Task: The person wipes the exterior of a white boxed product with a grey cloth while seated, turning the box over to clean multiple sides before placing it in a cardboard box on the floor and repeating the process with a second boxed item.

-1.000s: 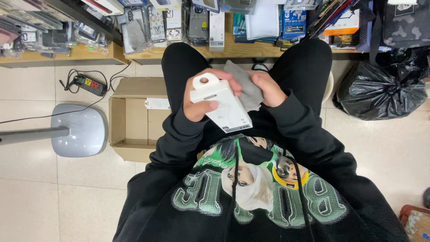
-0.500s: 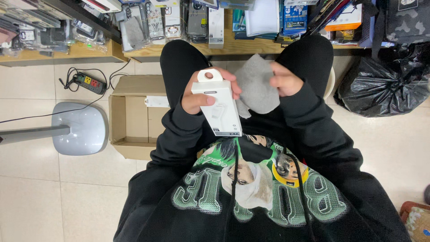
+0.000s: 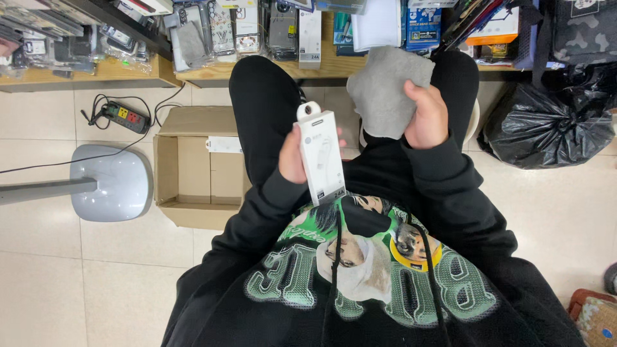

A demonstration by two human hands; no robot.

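Your left hand [image 3: 292,157] grip holding white package [image 3: 321,154], long axis near upright, hanger tab pointing away from you, right hand [image 3: 425,115] grip clutching grey cloth [image 3: 382,90].

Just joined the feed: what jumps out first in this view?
The left hand holds up a slim white packet at centre, over the lap. Just right of it and higher, the right hand grips a grey cloth, apart from the packet. On the floor to the left sits an open cardboard box, with a black bin bag at far right.
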